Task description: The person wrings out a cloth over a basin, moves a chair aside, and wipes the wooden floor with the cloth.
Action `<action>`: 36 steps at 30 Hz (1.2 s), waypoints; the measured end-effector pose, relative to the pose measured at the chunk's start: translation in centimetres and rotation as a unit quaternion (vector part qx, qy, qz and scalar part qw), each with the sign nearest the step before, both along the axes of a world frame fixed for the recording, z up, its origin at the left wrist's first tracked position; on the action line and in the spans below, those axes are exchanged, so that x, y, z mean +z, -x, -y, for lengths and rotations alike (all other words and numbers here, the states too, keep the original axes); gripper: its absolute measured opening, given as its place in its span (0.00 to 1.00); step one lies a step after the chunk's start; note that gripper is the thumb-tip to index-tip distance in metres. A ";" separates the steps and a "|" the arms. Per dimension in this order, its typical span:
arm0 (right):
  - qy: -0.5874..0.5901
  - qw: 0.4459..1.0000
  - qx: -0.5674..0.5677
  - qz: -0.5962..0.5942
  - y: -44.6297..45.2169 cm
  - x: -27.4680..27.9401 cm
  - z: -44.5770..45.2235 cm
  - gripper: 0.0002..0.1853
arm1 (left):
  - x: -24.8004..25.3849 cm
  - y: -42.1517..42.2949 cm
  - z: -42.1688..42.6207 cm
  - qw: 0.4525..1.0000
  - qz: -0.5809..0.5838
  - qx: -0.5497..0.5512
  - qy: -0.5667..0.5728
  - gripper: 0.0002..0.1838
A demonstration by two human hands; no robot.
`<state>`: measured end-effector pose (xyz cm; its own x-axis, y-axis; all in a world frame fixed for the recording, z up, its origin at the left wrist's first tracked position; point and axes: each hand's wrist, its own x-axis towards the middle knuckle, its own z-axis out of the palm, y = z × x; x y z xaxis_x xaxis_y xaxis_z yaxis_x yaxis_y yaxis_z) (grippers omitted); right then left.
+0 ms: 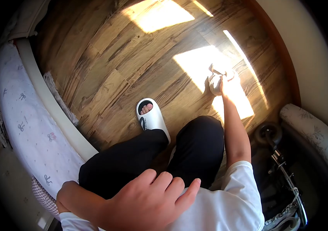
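My right hand (226, 81), washed out by bright sunlight, reaches out low over the wood floor. It is closed on a greyish-beige, crumpled, cloth-like thing (215, 84), whose exact kind the glare hides. My left hand (146, 196) is across my lap, back upward, near my black trousers (198, 150). Its fingers curl under while the digit on the right side sticks out more. The palm is hidden, so anything inside it does not show. A white slide sandal (155, 120) is on one foot, toes showing.
A bed with a white bow-printed sheet (37, 115) runs along the left. A greyish fabric strip (58, 98) lies beside its frame. At the right stand a wheeled metal frame (287, 173) with a dark wheel (267, 133) and a patterned roll (308, 123) near the wall.
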<state>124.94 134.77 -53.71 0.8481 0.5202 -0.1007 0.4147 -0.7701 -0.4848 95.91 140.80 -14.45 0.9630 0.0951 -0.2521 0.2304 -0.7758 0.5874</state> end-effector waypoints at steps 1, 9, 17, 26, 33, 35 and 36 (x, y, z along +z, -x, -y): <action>-0.002 0.998 -0.044 0.047 -1.0 0.4 1.4 0.26 | 0.0 -0.3 -0.1 1.000 0.001 0.000 -0.001 0.25; 0.193 0.974 -0.121 -0.019 -7.5 -1.5 9.8 0.27 | 0.2 0.9 0.0 0.999 0.009 0.038 0.031 0.23; 0.343 0.808 0.434 0.201 3.5 -2.6 -4.4 0.21 | 0.2 1.6 0.6 0.998 0.023 0.061 -0.007 0.22; 0.072 0.975 0.208 -0.020 1.5 0.6 -5.1 0.29 | -0.5 2.2 1.1 1.000 0.005 0.028 -0.010 0.29; 0.200 0.975 -0.091 0.043 -13.5 -4.4 9.6 0.29 | 0.7 1.7 1.1 0.998 -0.021 0.058 0.007 0.25; 0.237 0.965 -0.085 0.069 -13.0 -6.3 8.7 0.25 | 0.7 1.6 1.1 0.997 -0.026 0.067 -0.002 0.24; 0.317 0.942 -0.050 0.101 -11.1 -5.3 6.2 0.24 | 0.7 1.5 1.1 0.997 -0.036 0.068 -0.004 0.24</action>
